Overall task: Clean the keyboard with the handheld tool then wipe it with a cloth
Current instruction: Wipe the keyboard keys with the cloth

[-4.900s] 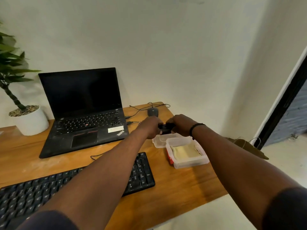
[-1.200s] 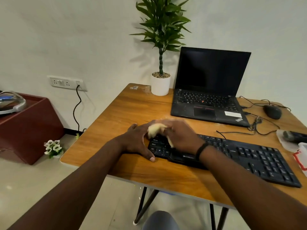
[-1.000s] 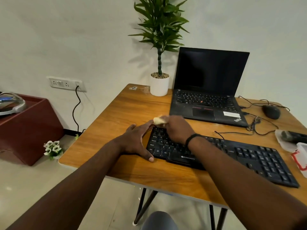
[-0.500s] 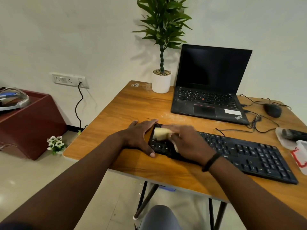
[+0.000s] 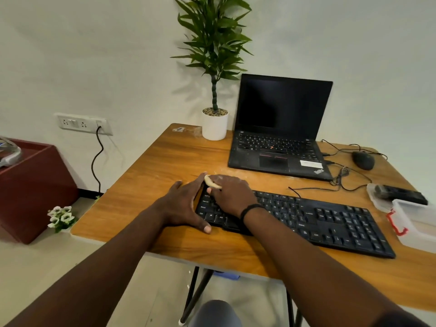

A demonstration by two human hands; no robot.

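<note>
A black full-size keyboard (image 5: 318,218) lies across the front of the wooden desk (image 5: 165,166). My right hand (image 5: 230,193) presses a small cream cloth (image 5: 210,181) onto the keyboard's far left corner; only a bit of cloth shows past my fingers. My left hand (image 5: 186,204) lies flat against the keyboard's left end, fingers straight, thumb on the desk at the front corner. The dark handheld tool (image 5: 398,193) rests on a clear lid at the right edge.
An open black laptop (image 5: 278,147) stands behind the keyboard, a white potted plant (image 5: 214,125) to its left. A mouse (image 5: 363,160) and loose cables lie at the back right. A clear plastic box (image 5: 417,223) with a red clasp sits at the right edge.
My right hand slid the cloth from the left keys up to the keyboard's far left corner. Earlier both hands held the tool by the plastic box; it now lies on the lid.
</note>
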